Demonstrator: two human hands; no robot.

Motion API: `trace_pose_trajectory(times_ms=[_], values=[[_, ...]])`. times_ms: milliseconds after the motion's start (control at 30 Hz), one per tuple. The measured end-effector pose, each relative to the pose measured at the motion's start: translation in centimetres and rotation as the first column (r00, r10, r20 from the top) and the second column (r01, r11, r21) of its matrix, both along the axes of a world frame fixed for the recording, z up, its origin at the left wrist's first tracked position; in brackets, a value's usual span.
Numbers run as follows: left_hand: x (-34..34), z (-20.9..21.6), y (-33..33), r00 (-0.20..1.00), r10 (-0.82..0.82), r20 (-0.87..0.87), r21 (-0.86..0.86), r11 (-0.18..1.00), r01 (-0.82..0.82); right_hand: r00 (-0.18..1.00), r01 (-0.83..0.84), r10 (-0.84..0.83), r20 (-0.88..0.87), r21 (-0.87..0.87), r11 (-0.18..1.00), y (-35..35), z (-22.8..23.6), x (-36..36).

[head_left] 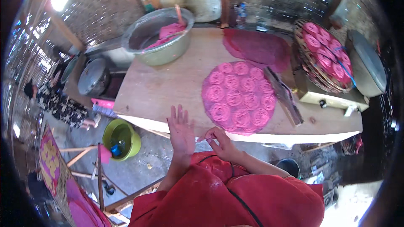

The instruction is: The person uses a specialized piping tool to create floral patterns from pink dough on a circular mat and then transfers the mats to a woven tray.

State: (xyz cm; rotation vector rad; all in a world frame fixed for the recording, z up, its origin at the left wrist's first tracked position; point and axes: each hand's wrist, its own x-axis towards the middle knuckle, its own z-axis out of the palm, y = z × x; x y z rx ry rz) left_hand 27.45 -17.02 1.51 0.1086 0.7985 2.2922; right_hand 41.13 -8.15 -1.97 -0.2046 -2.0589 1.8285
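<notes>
My left hand is raised in front of the table's near edge, palm showing and fingers spread, with nothing in it. Close beside it, my right hand has its fingers curled in toward the thumb near the left palm; anything between the fingertips is too small to make out. Just beyond the hands, a round purple mesh mat lies on the wooden table. Several pink coils of noodle-like strands are set out on it. A dark wooden bar lies against the mat's right side.
A large basin with pink dough-like material stands at the back left. More purple mats lie at the back. On the right, a woven basket of pink coils rests on a stove. Below left are a green tub and another person.
</notes>
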Motion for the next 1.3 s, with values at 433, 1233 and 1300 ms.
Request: trace_pose_trajectory(times_ms=[433, 1233, 1300], values=[[-12.7, -7.0, 2.9, 0.056, -0.581, -0.812, -0.397, 0.481, -0.782, 0.615, 0.498, -0.585, 0.529, -0.836, -0.232, 8.3, -12.9, 25.2], [-13.3, -10.0, 3.4, -0.067, -0.623, -0.779, -0.286, 0.449, -0.846, 0.144, 0.603, -0.874, 0.463, -0.742, -0.294, 13.2, -14.2, 25.9], [-13.2, -10.1, 3.9, -0.072, -0.618, -0.783, -0.283, 0.457, -0.843, 0.19, 0.545, -0.878, 0.439, -0.791, -0.277, 13.2, -16.2, 23.8]])
